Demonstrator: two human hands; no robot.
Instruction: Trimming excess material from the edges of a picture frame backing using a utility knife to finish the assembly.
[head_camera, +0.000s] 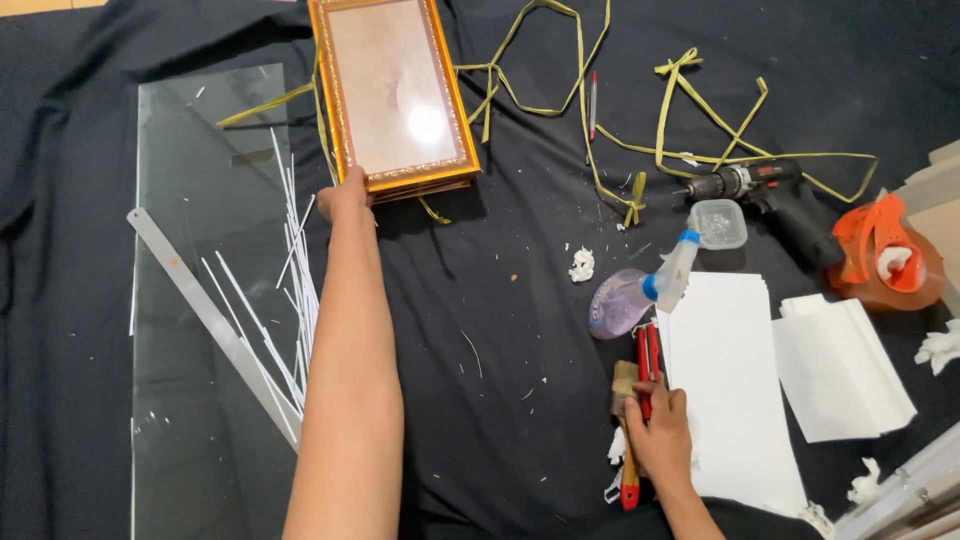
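Observation:
My left hand (343, 195) reaches far forward and grips the near left corner of a stack of gold picture frames (392, 95) lying on the black cloth. My right hand (660, 430) rests low on the cloth, fingers closed over red-handled pliers (646, 365) beside a small wooden block (624, 380). A red-handled tool (629, 480) lies just left of that wrist. A stack of white sheets (730, 380) lies directly to the right of my right hand.
A glass pane (200, 330) with a metal ruler (215, 325) and thin white strips (300, 270) lies left. A spray bottle (640, 295), plastic cup (718, 223), cordless drill (775, 195), orange tape dispenser (885, 260), yellow strapping (600, 110) and more white sheets (840, 365) lie right.

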